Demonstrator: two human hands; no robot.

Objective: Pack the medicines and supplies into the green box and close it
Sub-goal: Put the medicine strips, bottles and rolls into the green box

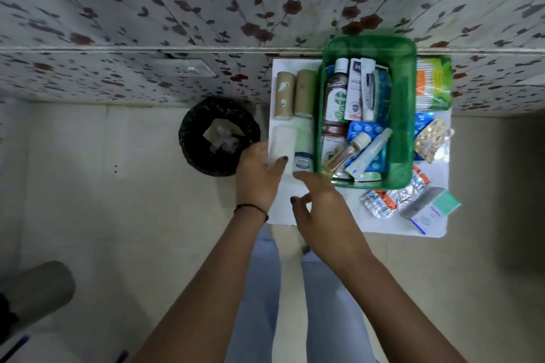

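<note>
Green box (408, 115) open, packed with bottles and tubes; left hand (258, 175) touching white roll (281, 146), fingers loosely spread; right hand (320, 203) half-curled, empty, beside small jar (303, 160).

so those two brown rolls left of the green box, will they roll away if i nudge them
Probably, if nudged sideways: the two brown rolls are cylinders lying on their sides on the white table. They look paper-wrapped, so likely light and easy to grip. The green box alongside should stop them rolling right.
</note>
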